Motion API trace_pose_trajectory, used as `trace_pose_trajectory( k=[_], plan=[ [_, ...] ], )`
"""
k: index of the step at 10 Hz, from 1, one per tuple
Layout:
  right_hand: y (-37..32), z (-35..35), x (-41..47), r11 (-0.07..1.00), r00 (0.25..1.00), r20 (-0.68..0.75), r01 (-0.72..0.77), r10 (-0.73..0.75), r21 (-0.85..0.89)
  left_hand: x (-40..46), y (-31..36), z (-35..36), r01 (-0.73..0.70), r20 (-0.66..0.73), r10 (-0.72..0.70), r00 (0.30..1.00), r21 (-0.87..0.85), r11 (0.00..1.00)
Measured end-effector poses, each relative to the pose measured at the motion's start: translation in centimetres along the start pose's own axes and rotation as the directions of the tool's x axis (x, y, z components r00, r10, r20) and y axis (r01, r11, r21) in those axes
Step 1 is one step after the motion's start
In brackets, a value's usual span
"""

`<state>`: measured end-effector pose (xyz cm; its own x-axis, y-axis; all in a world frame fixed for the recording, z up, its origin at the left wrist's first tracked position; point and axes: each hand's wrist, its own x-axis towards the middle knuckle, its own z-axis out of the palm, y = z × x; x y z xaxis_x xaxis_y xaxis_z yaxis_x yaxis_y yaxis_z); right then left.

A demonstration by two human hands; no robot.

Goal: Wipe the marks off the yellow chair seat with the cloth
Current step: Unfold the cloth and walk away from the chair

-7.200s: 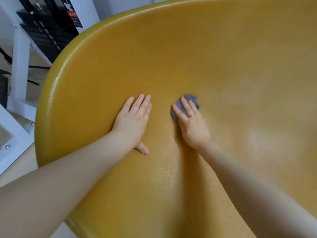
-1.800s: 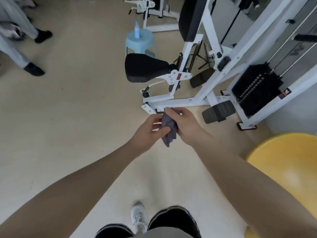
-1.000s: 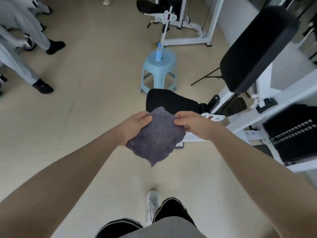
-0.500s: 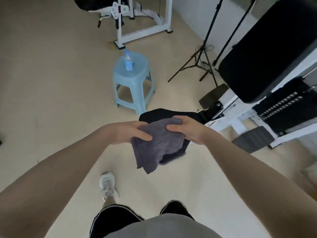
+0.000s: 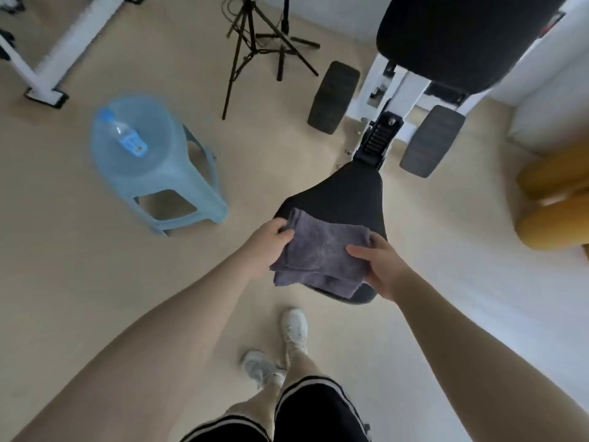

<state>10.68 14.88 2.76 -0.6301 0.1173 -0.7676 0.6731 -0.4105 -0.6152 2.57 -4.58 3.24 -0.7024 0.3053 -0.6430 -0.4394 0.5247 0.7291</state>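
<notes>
A folded grey-purple cloth [image 5: 322, 253] is held between both hands above the black padded seat [image 5: 347, 193] of a gym machine. My left hand [image 5: 269, 242] grips the cloth's left edge. My right hand [image 5: 381, 264] grips its right edge, thumb on top. A yellow rounded shape [image 5: 554, 202], only partly in view, shows at the right edge of the head view.
A light blue plastic stool [image 5: 149, 173] with a water bottle [image 5: 126, 137] lying on top stands to the left. A black tripod [image 5: 255, 43] stands behind. The white machine frame [image 5: 382, 90] with its black back pad [image 5: 455, 36] and foot pads lies ahead. My shoes [image 5: 287, 346] are below on the beige floor.
The view has swung right, so the stool sits further left and the yellow shape has come into view. The cloth, earlier hanging loose, is now folded flatter between both hands over the black seat.
</notes>
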Motion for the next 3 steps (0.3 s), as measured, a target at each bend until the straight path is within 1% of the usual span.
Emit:
trace_pose_trajectory(
  k=[1, 2, 3],
  plan=[
    [2.0, -0.3, 2.1, 0.993, 0.975, -0.220, 0.014, -0.039, -0.115, 3.5, -1.6, 0.9, 0.000, 0.033, -0.004, 0.999, 0.114, 0.993],
    [3.0, -0.2, 4.6, 0.971, 0.934, -0.341, 0.023, -0.106, -0.239, 6.9, -3.0, 1.3, -0.036, 0.045, 0.028, 0.999, 0.187, 0.982],
    [3.3, 0.4, 6.0, 0.925, 0.879, -0.429, 0.034, -0.207, -0.377, 8.5, -3.5, 1.3, -0.045, 0.058, 0.034, 0.998, 0.203, 0.978]
  ],
)
